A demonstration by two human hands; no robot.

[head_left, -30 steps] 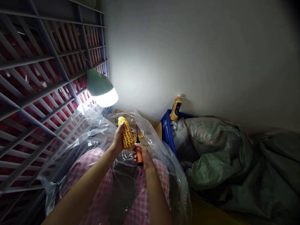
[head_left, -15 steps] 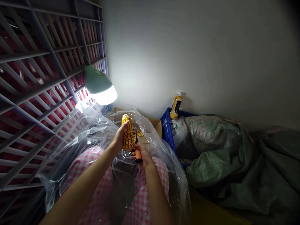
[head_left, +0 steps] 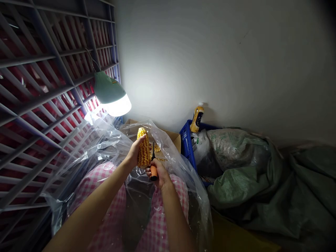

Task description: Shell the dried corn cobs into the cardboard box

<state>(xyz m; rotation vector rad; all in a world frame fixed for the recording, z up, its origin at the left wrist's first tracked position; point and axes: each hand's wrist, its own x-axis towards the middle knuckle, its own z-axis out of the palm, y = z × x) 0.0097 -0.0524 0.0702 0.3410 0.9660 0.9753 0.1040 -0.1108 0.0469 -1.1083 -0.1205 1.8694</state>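
Single light source: the lamp [head_left: 112, 96] hanging at upper left, its lower face blown out to white. Glare spreads across the nearby wall [head_left: 162, 70] and falls off to dim grey, with the top right corner nearly dark. Hard highlights streak the clear plastic sheet [head_left: 105, 147]. The corn cob [head_left: 144, 148] is moderately lit and its kernels read sharply; the left hand [head_left: 135, 152] and right hand [head_left: 160, 173] are a little dimmer. The green sack [head_left: 244, 182] lies in heavy shadow at lower right, its folds low in contrast. Wide-angle distortion bows the bars of the rack [head_left: 52, 70] toward the left edge. Focus looks even throughout.
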